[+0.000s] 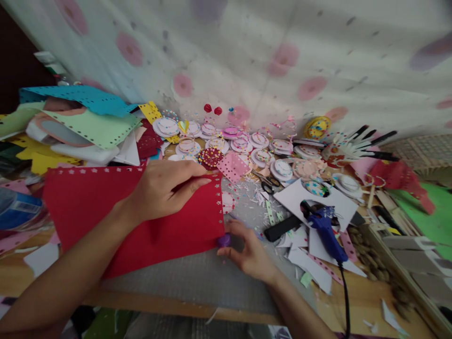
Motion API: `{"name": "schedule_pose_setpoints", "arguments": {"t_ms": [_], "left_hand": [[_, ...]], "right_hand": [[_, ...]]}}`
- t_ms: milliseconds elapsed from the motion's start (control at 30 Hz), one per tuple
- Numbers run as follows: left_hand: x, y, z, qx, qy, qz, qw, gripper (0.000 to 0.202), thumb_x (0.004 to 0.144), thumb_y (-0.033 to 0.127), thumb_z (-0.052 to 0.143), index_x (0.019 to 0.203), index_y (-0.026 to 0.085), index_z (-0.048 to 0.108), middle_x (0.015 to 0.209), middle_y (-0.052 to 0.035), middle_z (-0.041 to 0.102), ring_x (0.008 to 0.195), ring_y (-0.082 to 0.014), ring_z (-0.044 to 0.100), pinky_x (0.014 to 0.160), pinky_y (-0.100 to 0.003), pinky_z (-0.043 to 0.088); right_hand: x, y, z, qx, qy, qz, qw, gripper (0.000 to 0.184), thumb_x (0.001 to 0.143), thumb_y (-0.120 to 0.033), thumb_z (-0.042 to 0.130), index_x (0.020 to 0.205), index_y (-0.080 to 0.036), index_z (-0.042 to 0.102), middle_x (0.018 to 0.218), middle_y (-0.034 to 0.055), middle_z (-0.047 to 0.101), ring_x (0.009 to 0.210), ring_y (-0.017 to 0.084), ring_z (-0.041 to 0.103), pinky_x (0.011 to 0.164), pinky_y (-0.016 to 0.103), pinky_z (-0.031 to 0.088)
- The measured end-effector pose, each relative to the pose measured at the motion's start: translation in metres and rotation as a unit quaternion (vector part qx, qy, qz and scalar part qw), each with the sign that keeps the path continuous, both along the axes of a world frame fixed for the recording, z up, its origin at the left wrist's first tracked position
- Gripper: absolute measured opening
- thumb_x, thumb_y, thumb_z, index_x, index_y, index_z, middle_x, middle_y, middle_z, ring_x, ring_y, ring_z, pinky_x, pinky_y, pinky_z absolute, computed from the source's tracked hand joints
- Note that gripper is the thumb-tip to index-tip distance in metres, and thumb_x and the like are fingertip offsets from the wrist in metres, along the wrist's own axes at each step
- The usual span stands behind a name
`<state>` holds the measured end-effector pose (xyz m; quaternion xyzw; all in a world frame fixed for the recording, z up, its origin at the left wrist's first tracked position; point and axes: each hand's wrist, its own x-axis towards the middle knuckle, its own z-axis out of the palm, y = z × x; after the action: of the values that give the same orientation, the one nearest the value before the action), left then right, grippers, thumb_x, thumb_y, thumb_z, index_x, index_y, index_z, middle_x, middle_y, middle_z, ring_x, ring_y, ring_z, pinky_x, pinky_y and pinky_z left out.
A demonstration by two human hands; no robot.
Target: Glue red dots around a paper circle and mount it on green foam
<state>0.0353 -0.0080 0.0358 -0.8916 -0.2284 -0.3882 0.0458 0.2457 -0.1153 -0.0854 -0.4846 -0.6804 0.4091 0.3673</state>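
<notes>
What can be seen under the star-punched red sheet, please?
Grey mat shows along the lower edge of the star-punched red sheet; whatever lies farther under is covered.

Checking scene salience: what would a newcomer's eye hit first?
The big red sheet, star-shaped holes along two edges, spread at centre-left beneath the left hand. Next, the small purple tool in the right hand, at the sheet's right edge. Then the blue glue gun at right, over white paper.

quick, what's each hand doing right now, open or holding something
Left hand: closed, pinching the red paper near its top right corner.
Right hand: closed around the purple punch at the paper's right edge.
</notes>
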Motion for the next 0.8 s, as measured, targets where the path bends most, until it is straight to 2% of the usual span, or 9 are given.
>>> {"name": "schedule_pose_setpoints", "arguments": {"t_ms": [67,133,300,433,533,633,733,800], "left_hand": [[0.000,-0.001,-0.001,-0.005,0.010,0.000,1.000,0.006,0.090,0.017,0.057,0.094,0.022,0.060,0.071,0.0027,0.070,0.063,-0.0113,0.065,0.058,-0.024,0.046],[-0.002,-0.001,-0.003,0.002,0.014,-0.002,1.000,0.007,0.091,0.018,0.056,0.095,0.022,0.060,0.073,0.0026,0.070,0.062,-0.0114,0.065,0.058,-0.024,0.046],[-0.018,0.003,-0.002,0.034,0.058,0.050,0.996,0.006,0.091,0.021,0.055,0.091,0.020,0.061,0.072,0.0019,0.071,0.059,-0.0122,0.064,0.056,-0.024,0.045],[-0.041,0.003,0.007,0.061,0.062,0.129,0.988,0.008,0.090,0.025,0.058,0.092,0.018,0.063,0.077,0.0005,0.073,0.063,-0.0121,0.066,0.061,-0.022,0.046],[-0.059,-0.001,0.018,0.050,0.046,0.213,0.975,0.014,0.090,0.029,0.058,0.093,0.017,0.064,0.078,-0.0002,0.072,0.063,-0.0118,0.064,0.061,-0.022,0.046],[-0.075,-0.005,0.031,0.037,0.010,0.302,0.953,0.021,0.090,0.034,0.056,0.097,0.017,0.066,0.080,-0.0008,0.070,0.065,-0.0124,0.061,0.062,-0.022,0.045],[-0.091,-0.006,0.045,0.041,-0.041,0.352,0.934,0.024,0.088,0.035,0.055,0.098,0.016,0.067,0.081,-0.0015,0.068,0.069,-0.0132,0.059,0.067,-0.024,0.046],[-0.103,-0.007,0.055,0.038,-0.089,0.369,0.924,0.024,0.086,0.034,0.057,0.098,0.015,0.068,0.078,-0.0007,0.066,0.066,-0.0117,0.056,0.064,-0.022,0.046]], "right_hand": [[-0.001,0.000,-0.003,0.003,0.005,0.010,1.000,0.025,0.078,-0.043,0.069,0.092,-0.022,0.064,0.085,0.0032,0.069,0.089,0.023,0.063,0.102,0.044,0.034],[-0.001,-0.001,-0.006,0.005,0.007,0.015,1.000,0.026,0.079,-0.043,0.069,0.095,-0.022,0.064,0.088,0.0031,0.069,0.092,0.024,0.062,0.106,0.046,0.031],[-0.003,-0.001,0.001,-0.054,0.023,0.035,0.998,0.033,0.080,-0.040,0.068,0.106,-0.021,0.063,0.101,0.0068,0.066,0.097,0.024,0.059,0.091,0.040,0.042],[-0.002,0.002,0.008,-0.126,0.142,0.038,0.981,0.036,0.083,-0.045,0.065,0.111,-0.023,0.062,0.108,0.0058,0.064,0.101,0.022,0.057,0.090,0.034,0.042],[0.001,0.006,0.005,-0.164,0.254,0.010,0.953,0.035,0.085,-0.049,0.061,0.110,-0.024,0.065,0.112,0.0050,0.064,0.103,0.020,0.057,0.087,0.030,0.041],[0.003,0.011,-0.001,-0.219,0.367,-0.001,0.904,0.042,0.086,-0.055,0.056,0.107,-0.021,0.066,0.106,0.0074,0.068,0.092,0.019,0.060,0.078,0.029,0.042],[0.002,0.014,-0.004,-0.273,0.442,0.014,0.854,0.049,0.084,-0.060,0.055,0.103,-0.016,0.066,0.096,0.0095,0.070,0.080,0.017,0.062,0.072,0.027,0.042],[0.002,0.015,-0.002,-0.299,0.477,0.020,0.826,0.046,0.081,-0.057,0.061,0.097,-0.015,0.066,0.089,0.0084,0.070,0.075,0.016,0.061,0.069,0.026,0.042]]}}
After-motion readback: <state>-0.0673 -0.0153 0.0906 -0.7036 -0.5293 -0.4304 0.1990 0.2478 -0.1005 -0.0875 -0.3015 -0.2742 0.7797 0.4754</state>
